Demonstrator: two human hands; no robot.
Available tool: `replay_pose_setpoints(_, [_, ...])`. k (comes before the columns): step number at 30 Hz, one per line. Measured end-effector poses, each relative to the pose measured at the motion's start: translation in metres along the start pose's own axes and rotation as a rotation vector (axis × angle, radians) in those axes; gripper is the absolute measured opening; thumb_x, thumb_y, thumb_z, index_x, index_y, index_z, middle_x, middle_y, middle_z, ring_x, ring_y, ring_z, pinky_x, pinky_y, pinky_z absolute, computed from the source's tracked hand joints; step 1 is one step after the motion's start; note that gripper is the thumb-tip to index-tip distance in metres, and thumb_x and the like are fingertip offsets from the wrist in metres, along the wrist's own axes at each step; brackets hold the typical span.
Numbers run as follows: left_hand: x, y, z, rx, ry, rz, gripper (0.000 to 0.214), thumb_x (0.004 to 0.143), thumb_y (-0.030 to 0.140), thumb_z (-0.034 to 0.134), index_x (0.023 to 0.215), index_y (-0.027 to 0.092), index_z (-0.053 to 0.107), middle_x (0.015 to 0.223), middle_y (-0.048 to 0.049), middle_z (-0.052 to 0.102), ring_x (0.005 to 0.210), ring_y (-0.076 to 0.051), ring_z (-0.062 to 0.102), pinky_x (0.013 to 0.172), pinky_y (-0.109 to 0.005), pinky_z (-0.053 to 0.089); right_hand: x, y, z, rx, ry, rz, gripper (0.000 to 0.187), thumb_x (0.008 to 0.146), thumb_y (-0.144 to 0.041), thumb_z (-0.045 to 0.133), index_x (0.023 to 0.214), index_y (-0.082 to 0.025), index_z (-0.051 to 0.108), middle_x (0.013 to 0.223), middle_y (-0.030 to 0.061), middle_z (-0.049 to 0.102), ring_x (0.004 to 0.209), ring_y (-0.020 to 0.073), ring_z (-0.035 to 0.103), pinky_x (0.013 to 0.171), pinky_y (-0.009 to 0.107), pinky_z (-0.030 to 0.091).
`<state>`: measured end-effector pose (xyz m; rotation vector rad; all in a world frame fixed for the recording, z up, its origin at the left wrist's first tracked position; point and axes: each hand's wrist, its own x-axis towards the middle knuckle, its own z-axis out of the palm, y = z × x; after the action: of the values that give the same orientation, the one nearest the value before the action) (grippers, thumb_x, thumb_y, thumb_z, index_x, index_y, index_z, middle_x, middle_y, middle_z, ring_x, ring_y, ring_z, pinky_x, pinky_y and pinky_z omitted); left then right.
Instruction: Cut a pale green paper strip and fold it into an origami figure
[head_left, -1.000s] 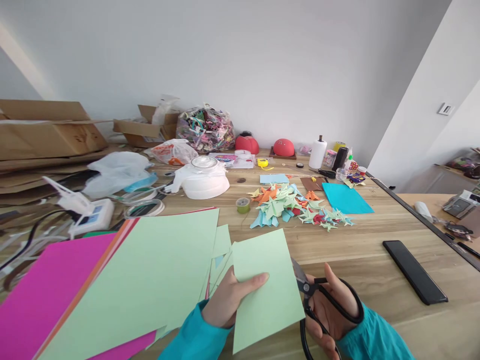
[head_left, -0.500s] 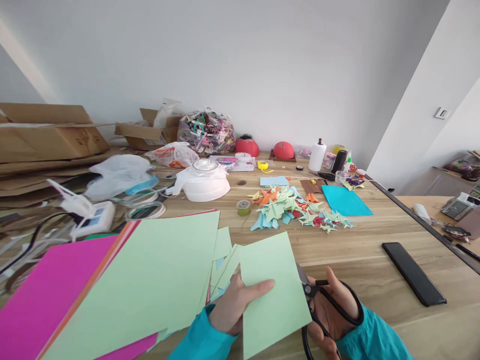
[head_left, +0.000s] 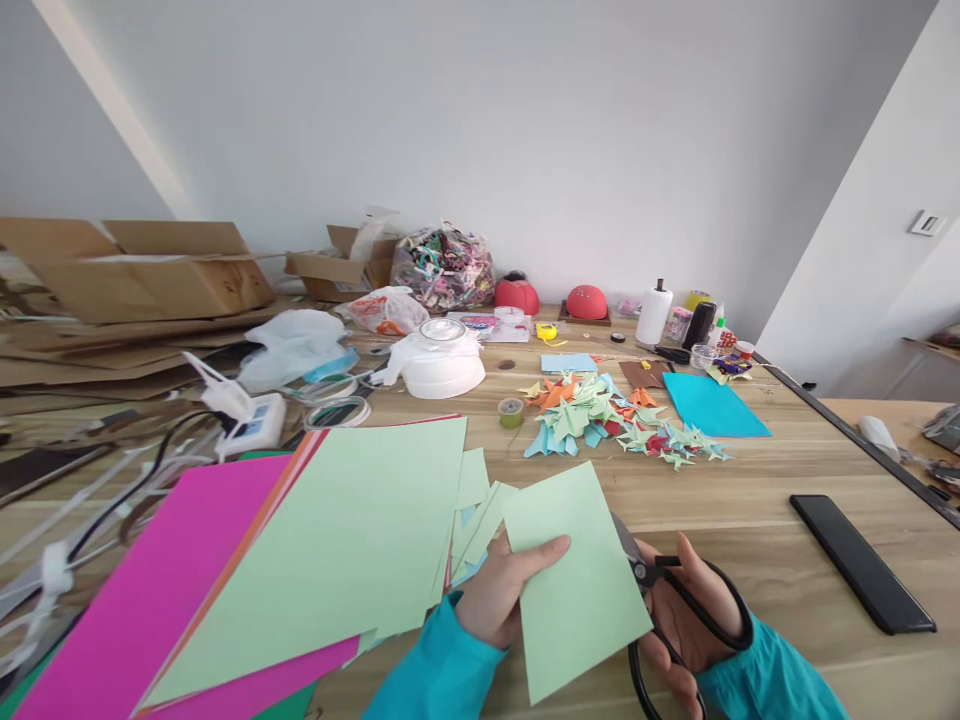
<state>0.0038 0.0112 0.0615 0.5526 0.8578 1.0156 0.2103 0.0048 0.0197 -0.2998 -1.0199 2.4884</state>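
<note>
A pale green sheet of paper is pinched in my left hand, thumb on top and the other fingers behind it. My right hand has its fingers through the black handles of a pair of scissors. The scissor blades point up along the sheet's right edge and are partly hidden behind it. Left of my hands lies a stack of large green sheets over magenta paper. Cut green strips lie between the stack and my left hand.
Folded paper stars and birds are heaped beyond my hands. A roll of green tape and a turquoise sheet flank them. At right lies a black phone. Cables, a power strip and cardboard boxes crowd the left.
The view has turned a little left, so everything appears shifted to the right. My hands hold the green sheet and scissors in nearly the same pose.
</note>
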Motion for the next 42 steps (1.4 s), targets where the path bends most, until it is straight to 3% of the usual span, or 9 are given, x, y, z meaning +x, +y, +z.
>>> replay_pose_setpoints(6, [-0.001, 0.001, 0.000, -0.036, -0.014, 0.012, 0.070, 0.053, 0.023, 0.078, 0.117, 0.016, 0.053, 0.096, -0.0131, 0.068, 0.094, -0.033, 0.061, 0.081, -0.045, 0.049, 0.002, 0.004, -0.004, -0.011, 0.056, -0.040, 0.097, 0.062, -0.083, 0.000, 0.135, -0.018, 0.006, 0.059, 0.0008, 0.061, 0.027, 0.0078, 0.045, 0.037, 0.019, 0.034])
replay_pose_setpoints(11, [-0.001, -0.001, 0.002, -0.015, 0.058, 0.081, 0.068, 0.052, 0.029, 0.079, 0.114, 0.015, 0.055, 0.095, -0.0134, 0.068, 0.090, -0.033, 0.062, 0.080, -0.045, 0.049, 0.000, 0.004, -0.006, -0.018, 0.033, -0.031, 0.096, 0.065, -0.082, 0.002, 0.136, -0.018, -0.001, 0.060, 0.0014, 0.062, 0.027, 0.0082, 0.045, 0.036, 0.018, 0.033])
replay_pose_setpoints(15, [0.000, -0.003, 0.000, 0.010, 0.076, 0.129, 0.063, 0.052, 0.033, 0.078, 0.110, 0.015, 0.059, 0.093, -0.0129, 0.069, 0.088, -0.032, 0.063, 0.080, -0.045, 0.049, -0.003, 0.003, -0.006, -0.017, 0.043, -0.039, 0.097, 0.067, -0.082, 0.017, 0.136, -0.017, -0.005, 0.059, 0.0011, 0.061, 0.027, 0.0083, 0.045, 0.032, 0.015, 0.030])
replay_pose_setpoints(19, [-0.001, -0.003, -0.001, 0.029, 0.054, 0.179, 0.045, 0.056, 0.036, 0.075, 0.092, 0.010, 0.067, 0.084, -0.0136, 0.070, 0.083, -0.032, 0.064, 0.077, -0.043, 0.049, -0.004, 0.001, -0.008, -0.035, 0.007, -0.042, 0.098, 0.068, -0.076, 0.036, 0.136, -0.018, -0.004, 0.059, -0.0004, 0.061, 0.028, 0.0096, 0.047, 0.032, 0.016, 0.033])
replay_pose_setpoints(25, [-0.004, 0.000, 0.004, -0.064, 0.109, 0.252, 0.033, 0.057, 0.034, 0.075, 0.078, 0.009, 0.069, 0.074, -0.0116, 0.071, 0.076, -0.030, 0.065, 0.070, -0.039, 0.051, -0.008, 0.001, -0.015, -0.056, 0.038, -0.049, 0.096, 0.069, -0.071, 0.043, 0.136, -0.015, 0.003, 0.058, 0.0011, 0.061, 0.031, 0.0098, 0.047, 0.034, 0.016, 0.031])
replay_pose_setpoints(31, [-0.004, 0.000, 0.002, -0.103, 0.069, 0.212, 0.031, 0.058, 0.032, 0.075, 0.079, 0.009, 0.069, 0.075, -0.0113, 0.071, 0.078, -0.028, 0.065, 0.071, -0.037, 0.051, -0.008, 0.005, -0.017, -0.089, 0.095, -0.056, 0.102, 0.066, -0.074, 0.042, 0.137, -0.014, 0.000, 0.056, 0.0011, 0.059, 0.033, 0.0089, 0.046, 0.035, 0.016, 0.027])
replay_pose_setpoints(36, [-0.002, 0.000, 0.002, -0.163, 0.133, 0.175, 0.036, 0.061, 0.031, 0.074, 0.090, 0.011, 0.066, 0.084, -0.0112, 0.070, 0.080, -0.027, 0.065, 0.074, -0.037, 0.051, -0.004, 0.005, -0.011, -0.092, 0.099, -0.090, 0.101, 0.068, -0.073, 0.041, 0.137, -0.018, -0.008, 0.058, -0.0001, 0.058, 0.034, 0.0087, 0.046, 0.034, 0.014, 0.023])
replay_pose_setpoints(42, [-0.002, 0.001, 0.005, -0.221, 0.162, 0.118, 0.044, 0.060, 0.029, 0.073, 0.098, 0.011, 0.062, 0.091, -0.0132, 0.069, 0.080, -0.029, 0.065, 0.074, -0.040, 0.051, -0.002, 0.010, -0.017, -0.095, 0.069, -0.046, 0.102, 0.066, -0.076, 0.040, 0.137, -0.018, -0.005, 0.061, 0.0009, 0.061, 0.031, 0.0073, 0.043, 0.036, 0.016, 0.025])
